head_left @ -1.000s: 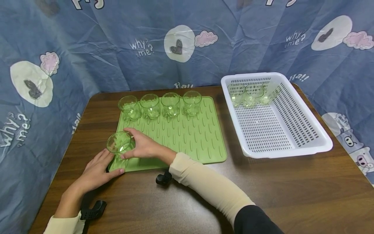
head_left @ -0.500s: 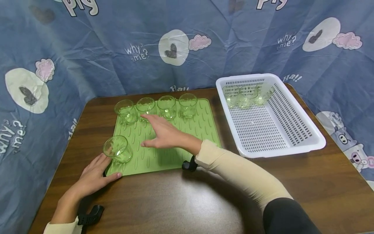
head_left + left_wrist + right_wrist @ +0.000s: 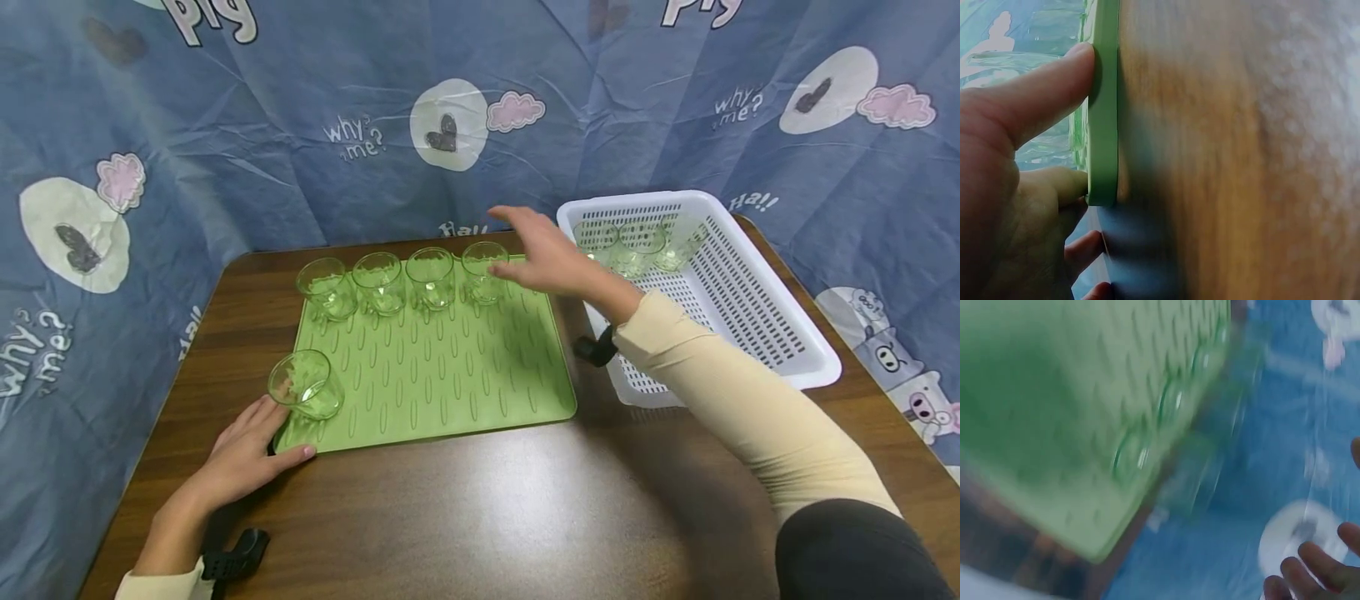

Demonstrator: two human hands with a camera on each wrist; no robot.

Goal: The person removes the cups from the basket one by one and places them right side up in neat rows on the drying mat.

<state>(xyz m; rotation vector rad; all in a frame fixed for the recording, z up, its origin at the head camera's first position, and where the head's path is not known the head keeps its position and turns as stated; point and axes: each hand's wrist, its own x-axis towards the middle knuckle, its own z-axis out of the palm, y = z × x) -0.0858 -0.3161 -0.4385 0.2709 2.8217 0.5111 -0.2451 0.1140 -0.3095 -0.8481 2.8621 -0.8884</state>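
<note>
My left hand (image 3: 243,446) rests at the near left corner of a green drying mat (image 3: 450,375), fingers extended. In the left wrist view its thumb (image 3: 1054,94) touches the mat's edge. Beside those fingers a clear green-tinted glass cup (image 3: 307,387) stands upright on the mat. Along the far edge stands a row of similar glass cups (image 3: 431,282). My right hand (image 3: 551,258) hovers between the rightmost cup (image 3: 480,275) in that row and the basket, fingers spread and holding nothing. Motion blurs the right wrist view, where its fingertips (image 3: 1313,565) show at the corner.
A white perforated plastic basket (image 3: 757,292) stands right of the mat, with 3 glass cups (image 3: 637,250) at its far end. Everything sits on a brown wooden table (image 3: 465,517). A blue printed cloth (image 3: 300,100) hangs behind it.
My right hand has let go of the near left glass cup and moved right and away across the mat toward the basket. My left hand stays at the mat's corner.
</note>
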